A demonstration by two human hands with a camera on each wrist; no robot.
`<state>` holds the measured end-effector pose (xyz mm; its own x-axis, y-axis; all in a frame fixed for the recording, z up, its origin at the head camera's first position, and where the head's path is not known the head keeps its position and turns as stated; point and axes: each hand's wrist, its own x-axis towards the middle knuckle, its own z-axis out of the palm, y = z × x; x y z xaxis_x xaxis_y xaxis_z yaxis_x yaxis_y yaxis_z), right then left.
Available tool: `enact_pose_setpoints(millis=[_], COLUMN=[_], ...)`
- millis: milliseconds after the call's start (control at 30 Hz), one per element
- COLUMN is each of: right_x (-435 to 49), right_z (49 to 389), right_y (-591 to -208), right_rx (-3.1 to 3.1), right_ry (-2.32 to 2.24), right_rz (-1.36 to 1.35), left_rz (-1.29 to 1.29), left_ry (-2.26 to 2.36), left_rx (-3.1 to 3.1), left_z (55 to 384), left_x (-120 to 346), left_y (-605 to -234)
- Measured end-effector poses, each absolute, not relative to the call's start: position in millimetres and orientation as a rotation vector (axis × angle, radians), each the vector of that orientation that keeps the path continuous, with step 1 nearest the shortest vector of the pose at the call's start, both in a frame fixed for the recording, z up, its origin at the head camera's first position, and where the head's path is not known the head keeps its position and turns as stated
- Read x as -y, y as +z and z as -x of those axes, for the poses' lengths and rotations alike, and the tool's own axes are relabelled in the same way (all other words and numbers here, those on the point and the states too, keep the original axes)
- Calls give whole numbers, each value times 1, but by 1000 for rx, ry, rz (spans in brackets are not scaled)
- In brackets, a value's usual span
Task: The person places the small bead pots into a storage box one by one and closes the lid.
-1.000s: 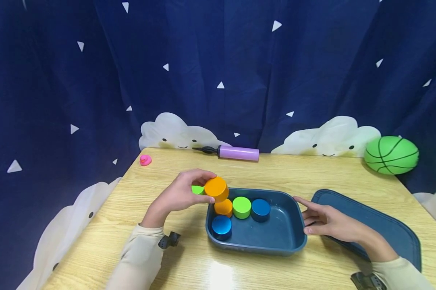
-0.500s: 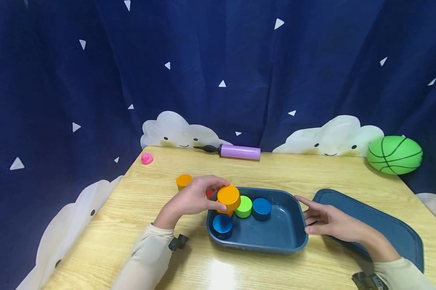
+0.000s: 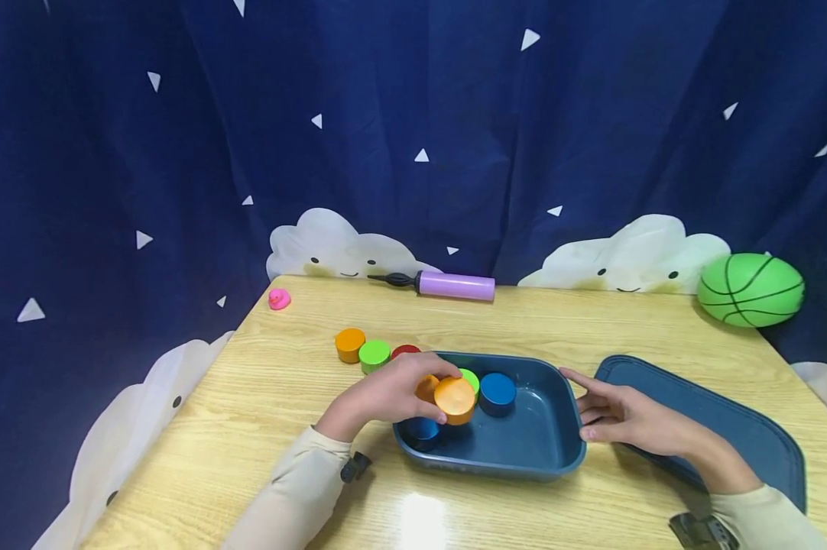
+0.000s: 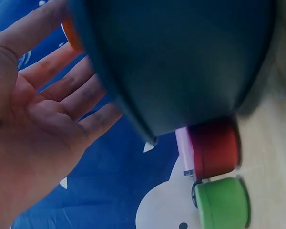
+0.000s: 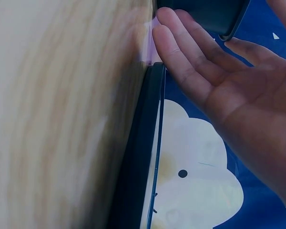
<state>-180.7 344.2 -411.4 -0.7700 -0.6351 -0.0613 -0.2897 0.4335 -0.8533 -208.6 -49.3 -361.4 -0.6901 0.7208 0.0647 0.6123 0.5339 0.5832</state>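
Note:
In the head view my left hand [image 3: 403,389] pinches a short orange cylinder [image 3: 455,399] between thumb and fingers, over the left part of a dark blue box [image 3: 533,451]. Inside the box stand a blue cylinder [image 3: 497,393], a partly hidden green one [image 3: 471,380], an orange one [image 3: 426,388] and another blue one [image 3: 422,430] under my hand. My right hand [image 3: 634,420] rests its fingertips against the box's right end, fingers loosely extended. The left wrist view shows the box wall [image 4: 181,71] covering most of the held orange cylinder [image 4: 72,36].
Behind the box's left corner an orange cylinder [image 3: 350,345], a green one [image 3: 374,356] and a red one [image 3: 406,351] stand in a row. A dark blue lid [image 3: 709,420] lies right. Farther back are a purple pump [image 3: 456,286], pink duck [image 3: 279,299] and green ball [image 3: 751,290].
My left hand has carried the orange cylinder rightward and down, from the box's left rim to inside its outline. The row of cylinders behind has come into view. My right hand stays put.

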Motion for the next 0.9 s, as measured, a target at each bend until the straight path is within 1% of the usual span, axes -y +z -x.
enact_pose_setpoints(millis=[167, 567, 900], right_x=[-343, -344, -345], right_z=[180, 179, 179], right_y=[-410, -408, -409], right_rx=[-2310, -2264, -2284], right_ry=[-1279, -1323, -1299], right_rz=[792, 787, 778], left_rz=[-1120, -1154, -1114], left_ry=[784, 733, 749], left_rx=[-2612, -2613, -2609], left_z=[209, 209, 210], left_x=[44, 36, 34], left_y=[-367, -377, -383])
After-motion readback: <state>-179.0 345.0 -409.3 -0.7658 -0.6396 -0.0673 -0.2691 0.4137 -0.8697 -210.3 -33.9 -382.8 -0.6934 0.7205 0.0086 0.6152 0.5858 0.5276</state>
